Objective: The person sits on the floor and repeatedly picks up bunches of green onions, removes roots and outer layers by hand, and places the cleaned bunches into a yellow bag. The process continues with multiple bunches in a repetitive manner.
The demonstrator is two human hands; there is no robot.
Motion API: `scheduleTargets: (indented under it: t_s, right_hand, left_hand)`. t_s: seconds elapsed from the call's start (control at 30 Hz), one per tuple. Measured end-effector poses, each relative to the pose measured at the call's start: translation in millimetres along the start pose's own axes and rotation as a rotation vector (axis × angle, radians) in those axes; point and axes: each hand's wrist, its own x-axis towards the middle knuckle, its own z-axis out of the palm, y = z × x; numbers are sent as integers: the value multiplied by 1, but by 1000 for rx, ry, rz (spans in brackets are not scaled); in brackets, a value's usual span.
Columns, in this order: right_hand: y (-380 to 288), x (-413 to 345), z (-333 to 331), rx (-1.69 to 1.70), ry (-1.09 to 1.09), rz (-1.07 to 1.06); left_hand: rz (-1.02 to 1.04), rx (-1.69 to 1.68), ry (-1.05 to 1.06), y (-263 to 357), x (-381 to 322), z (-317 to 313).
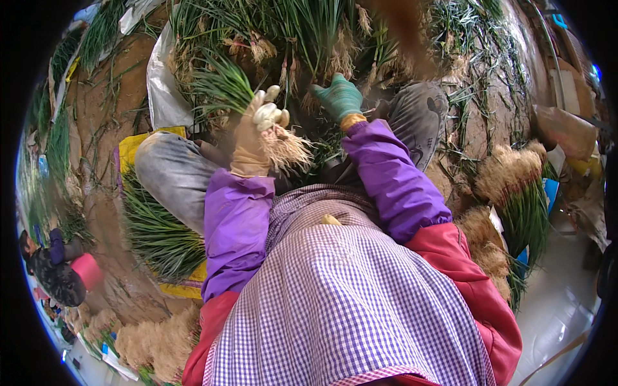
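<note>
My left hand [247, 137], in a tan glove with whitish fingertips, is closed around a small bunch of green onions [224, 84]. Their green leaves point up and left, and the pale stringy roots hang out below my fingers. To the right, my right hand [340, 99] wears a green glove and reaches to the near edge of a large heap of green onions [309, 29]. Its thumb sticks out to the left beside hanging roots. The fingertips are partly hidden against the roots, so whether they grip a stalk is unclear.
More green onions [164, 227] lie on a yellow sack [169, 290] by my left knee. Root-up bundles [512, 173] stand at the right, others [154, 345] at lower left. A white plastic sheet [166, 82] borders the heap. Another person [55, 270] sits far left.
</note>
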Motion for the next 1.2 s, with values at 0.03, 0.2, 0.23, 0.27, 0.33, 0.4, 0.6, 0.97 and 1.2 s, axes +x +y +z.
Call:
scheduleTargets:
  t_s: [0.03, 0.2, 0.23, 0.27, 0.33, 0.4, 0.6, 0.97, 1.2]
  right_hand:
    - [2, 2, 3, 50, 26, -12]
    - [19, -7, -17, 346, 164, -62]
    - [11, -28, -34, 372, 208, -82]
    - [18, -32, -32, 368, 341, -194]
    - [23, -40, -31, 344, 486, -424]
    - [18, -52, -31, 364, 568, -612]
    - [24, -50, -22, 301, 454, -712]
    - [15, 26, -45, 1284, -255, -241]
    - [-23, -18, -20, 649, 408, -729]
  left_hand:
    - [-89, -28, -97, 0, 4, -7]
    - [50, 326, 30, 0, 14, -27]
    - [74, 591, 175, -5, 16, -24]
    - [78, 655, 230, -14, 23, -6]
    - [51, 778, 280, -29, 34, 23]
    - [68, 834, 364, -41, 51, 23]
    - [38, 950, 299, -32, 52, 18]
    - [70, 900, 269, -29, 36, 24]
    - [369, 886, 404, -53, 34, 47]
